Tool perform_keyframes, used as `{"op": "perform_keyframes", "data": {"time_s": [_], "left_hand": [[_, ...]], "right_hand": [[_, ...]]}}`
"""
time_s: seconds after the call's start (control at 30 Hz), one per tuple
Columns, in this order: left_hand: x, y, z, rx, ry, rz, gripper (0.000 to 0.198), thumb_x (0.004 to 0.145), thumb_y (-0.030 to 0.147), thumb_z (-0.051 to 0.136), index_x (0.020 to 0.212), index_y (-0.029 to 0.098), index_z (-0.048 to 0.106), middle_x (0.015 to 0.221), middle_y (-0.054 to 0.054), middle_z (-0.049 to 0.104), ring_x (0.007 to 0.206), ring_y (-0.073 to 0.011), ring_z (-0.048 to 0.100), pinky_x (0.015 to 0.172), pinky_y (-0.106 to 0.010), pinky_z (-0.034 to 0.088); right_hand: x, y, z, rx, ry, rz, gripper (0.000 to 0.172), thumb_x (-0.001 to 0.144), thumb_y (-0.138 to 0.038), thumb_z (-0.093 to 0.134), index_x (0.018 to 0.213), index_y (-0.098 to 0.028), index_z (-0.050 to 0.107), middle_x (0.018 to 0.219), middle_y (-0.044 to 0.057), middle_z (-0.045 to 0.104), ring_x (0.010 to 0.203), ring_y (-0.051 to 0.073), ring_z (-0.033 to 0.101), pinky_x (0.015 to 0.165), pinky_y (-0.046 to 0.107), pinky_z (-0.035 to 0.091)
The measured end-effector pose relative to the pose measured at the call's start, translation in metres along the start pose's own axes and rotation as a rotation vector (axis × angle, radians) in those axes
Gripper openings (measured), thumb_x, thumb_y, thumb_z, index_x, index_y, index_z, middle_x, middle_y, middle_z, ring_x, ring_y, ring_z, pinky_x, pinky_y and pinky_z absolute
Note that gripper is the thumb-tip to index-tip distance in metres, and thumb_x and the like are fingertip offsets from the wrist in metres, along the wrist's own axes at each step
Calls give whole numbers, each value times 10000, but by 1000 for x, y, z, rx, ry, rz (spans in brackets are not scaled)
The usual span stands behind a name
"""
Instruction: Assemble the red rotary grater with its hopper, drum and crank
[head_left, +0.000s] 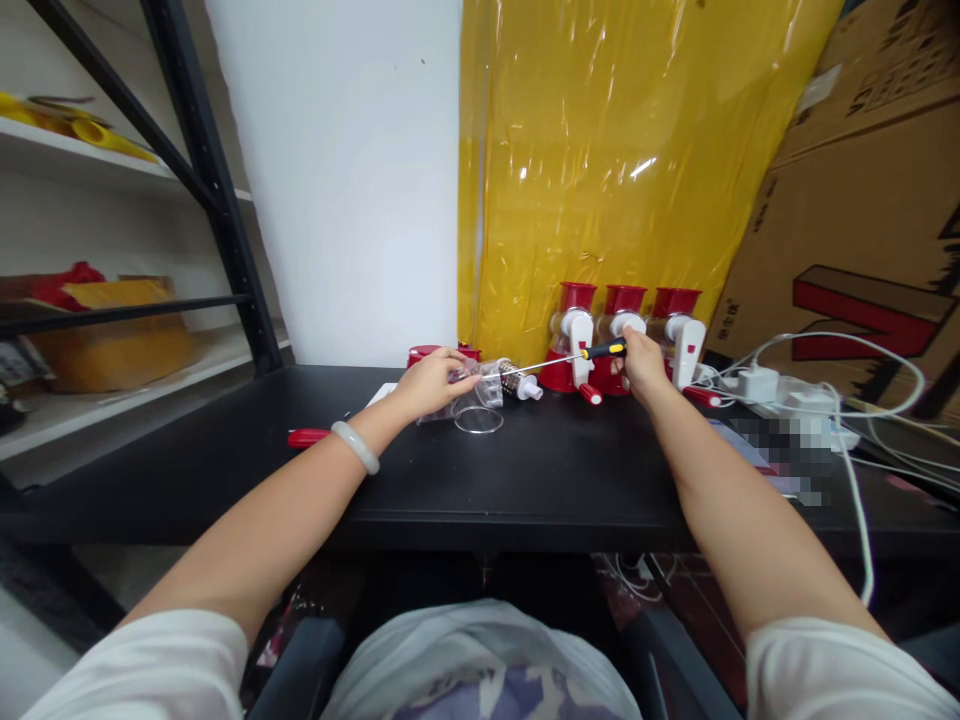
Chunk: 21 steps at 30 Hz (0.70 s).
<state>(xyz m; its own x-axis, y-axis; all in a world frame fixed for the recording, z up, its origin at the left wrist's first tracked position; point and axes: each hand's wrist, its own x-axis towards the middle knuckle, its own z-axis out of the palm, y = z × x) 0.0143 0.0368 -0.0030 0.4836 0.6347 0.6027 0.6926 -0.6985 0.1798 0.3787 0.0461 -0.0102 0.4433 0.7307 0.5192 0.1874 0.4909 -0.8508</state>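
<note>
My right hand is closed around the black-and-yellow handle of a screwdriver. Its long thin shaft points left, with the tip reaching my left hand. The fingers of that hand are bent over a clear plastic housing on the black table, its round rim facing me. Exactly where the screwdriver tip rests is hidden by the fingers. Just right of the housing lies a metal grater drum with a white end. Red parts show behind my left hand.
Three red-and-white rotary graters with crank handles stand at the back. A red handle lies left. White cables and adapters clutter the right side, before a large cardboard box. A black-framed shelf stands left.
</note>
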Motion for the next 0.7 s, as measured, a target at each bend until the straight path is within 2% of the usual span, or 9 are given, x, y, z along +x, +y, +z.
{"op": "perform_keyframes", "data": {"time_s": [0.2,0.33,0.43,0.5,0.57,0.7], "left_hand": [[0,1,0,2,16,15,375,840,532,532,779,191,676,1136,-86,625,1003,-220,606,911,-362,461],[-1,7,-3,1,36,42,373,831,510,557,660,183,613,1099,-82,647,986,-213,609,886,-357,460],[1,11,-15,3,37,40,353,792,506,607,652,182,601,1107,-80,651,979,-209,608,848,-340,462],[6,13,-31,33,27,41,343,765,509,636,668,181,616,1138,-79,640,965,-209,609,816,-329,457],[15,16,-49,102,-21,61,335,739,512,662,678,184,635,1177,-70,623,957,-218,607,802,-329,439],[40,24,-76,217,-269,125,299,631,455,763,603,187,631,1131,-38,633,1004,-272,590,783,-323,396]], "right_hand": [[-1,-3,0,21,14,-2,301,852,-471,474,687,-219,478,322,-72,383,304,123,413,342,238,290],[-1,-9,0,55,92,25,244,860,-356,447,657,-220,458,309,-79,346,280,118,374,328,243,302],[1,-14,-4,69,172,70,197,830,-287,438,646,-222,455,312,-80,322,280,115,348,314,243,285],[2,-16,-7,61,199,84,172,803,-264,437,638,-223,462,324,-73,329,295,118,359,311,244,284],[2,-16,-9,31,208,87,158,785,-261,433,637,-224,471,342,-62,352,314,123,378,315,248,293],[0,-14,-8,-112,151,58,158,775,-269,422,657,-215,513,363,-44,405,332,136,415,327,253,301]]}}
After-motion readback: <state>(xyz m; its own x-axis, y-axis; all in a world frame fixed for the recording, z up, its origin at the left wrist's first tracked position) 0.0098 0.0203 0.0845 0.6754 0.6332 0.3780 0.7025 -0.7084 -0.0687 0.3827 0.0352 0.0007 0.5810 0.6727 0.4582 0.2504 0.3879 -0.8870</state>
